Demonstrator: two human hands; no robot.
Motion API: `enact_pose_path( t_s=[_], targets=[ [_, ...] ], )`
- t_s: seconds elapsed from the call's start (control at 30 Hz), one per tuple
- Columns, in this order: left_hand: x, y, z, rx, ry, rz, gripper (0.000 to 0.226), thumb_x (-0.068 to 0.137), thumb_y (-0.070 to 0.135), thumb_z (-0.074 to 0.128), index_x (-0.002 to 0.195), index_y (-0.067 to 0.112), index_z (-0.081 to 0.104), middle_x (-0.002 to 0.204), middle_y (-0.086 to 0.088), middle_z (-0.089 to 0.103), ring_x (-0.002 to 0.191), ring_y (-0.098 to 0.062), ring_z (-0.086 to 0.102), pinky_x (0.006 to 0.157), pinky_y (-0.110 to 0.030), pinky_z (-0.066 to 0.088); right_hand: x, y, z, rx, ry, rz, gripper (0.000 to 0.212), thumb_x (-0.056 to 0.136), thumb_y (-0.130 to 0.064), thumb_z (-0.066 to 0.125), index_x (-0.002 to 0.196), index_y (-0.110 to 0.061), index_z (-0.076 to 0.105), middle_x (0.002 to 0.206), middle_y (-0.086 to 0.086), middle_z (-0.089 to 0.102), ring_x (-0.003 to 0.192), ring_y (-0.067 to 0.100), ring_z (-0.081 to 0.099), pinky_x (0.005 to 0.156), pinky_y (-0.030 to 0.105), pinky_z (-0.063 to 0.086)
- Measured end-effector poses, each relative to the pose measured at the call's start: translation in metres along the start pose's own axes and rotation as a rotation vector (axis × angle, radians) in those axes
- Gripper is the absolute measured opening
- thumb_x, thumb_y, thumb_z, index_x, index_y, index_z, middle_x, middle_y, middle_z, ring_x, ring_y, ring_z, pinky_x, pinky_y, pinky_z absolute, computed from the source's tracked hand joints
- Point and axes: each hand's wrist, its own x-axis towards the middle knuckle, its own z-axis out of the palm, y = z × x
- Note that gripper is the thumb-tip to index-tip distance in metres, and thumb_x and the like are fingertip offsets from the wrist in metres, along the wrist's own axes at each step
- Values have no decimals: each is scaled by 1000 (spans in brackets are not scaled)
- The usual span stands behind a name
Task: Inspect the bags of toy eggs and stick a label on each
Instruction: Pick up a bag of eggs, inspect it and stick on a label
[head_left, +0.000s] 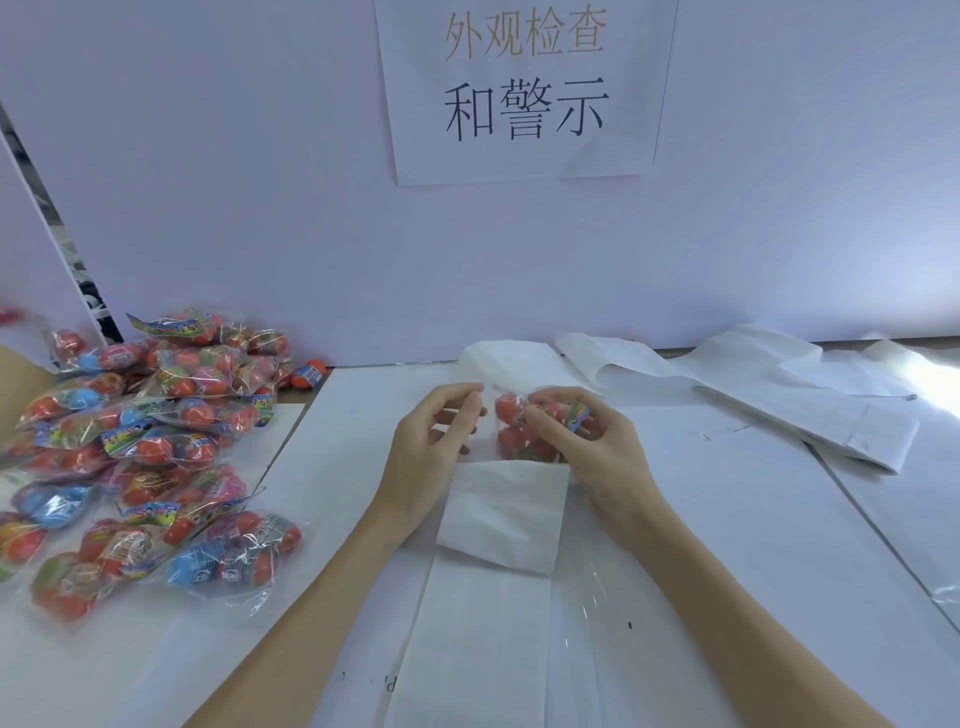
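Observation:
A clear bag of red toy eggs is held up above the middle of the table. My right hand grips its right side, fingers curled over the eggs. My left hand pinches the bag's clear left edge between thumb and fingertips. A white strip of label backing paper runs under the bag toward me, folded over near my wrists. No separate label is visible on the bag.
A big heap of bagged toy eggs fills the left side of the table. A loose egg lies by the back wall. Used white paper strips trail off at the right. A paper sign hangs on the wall.

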Motion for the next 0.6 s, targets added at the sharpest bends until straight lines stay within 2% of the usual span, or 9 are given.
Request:
enact_pose_path(
  t_s=[0.1, 0.17, 0.27, 0.37, 0.5, 0.6],
  targets=[
    [1, -1, -1, 26, 15, 23, 10, 102, 22, 66, 105, 24, 76, 95, 7, 76, 83, -14, 70, 72, -23, 57, -2, -1, 2, -5, -99, 11, 15, 89, -23, 83, 104, -21, 80, 99, 6, 80, 90, 23, 79, 73, 21, 58],
    [1, -1, -2, 14, 8, 29, 7, 100, 20, 70, 97, 23, 75, 90, 6, 76, 75, -13, 69, 66, -21, 54, -4, -1, 3, -33, -104, 30, 14, 95, -28, 76, 109, -27, 80, 100, 5, 80, 90, 20, 78, 76, 22, 58],
    [2, -3, -4, -27, 17, 18, 9, 98, 20, 72, 90, 23, 76, 88, 1, 75, 74, -18, 71, 66, -22, 54, -4, -1, 3, -50, -67, 51, 20, 101, -39, 66, 108, -28, 82, 104, 6, 80, 95, 24, 77, 80, 27, 59],
    [2, -3, -4, -85, 12, 2, 11, 99, 19, 70, 90, 15, 74, 89, -5, 74, 73, -24, 73, 65, -24, 55, -3, 1, 2, -47, -55, 61, 27, 105, -42, 58, 111, -30, 82, 110, 3, 80, 105, 24, 76, 93, 38, 57],
    [2, -1, -2, -150, 14, -13, 13, 100, 14, 69, 89, 10, 72, 91, -9, 73, 71, -26, 75, 65, -25, 58, -2, 0, 3, -15, -77, 72, 30, 108, -40, 53, 118, -29, 80, 115, -6, 79, 109, 13, 74, 91, 33, 55],
    [2, -2, -1, -144, 15, -13, 12, 101, 11, 67, 90, 6, 70, 91, -9, 73, 73, -27, 76, 65, -26, 60, -1, 1, 2, 4, -77, 70, 31, 109, -39, 52, 119, -26, 79, 116, 0, 79, 110, 18, 75, 97, 37, 56]
  ],
)
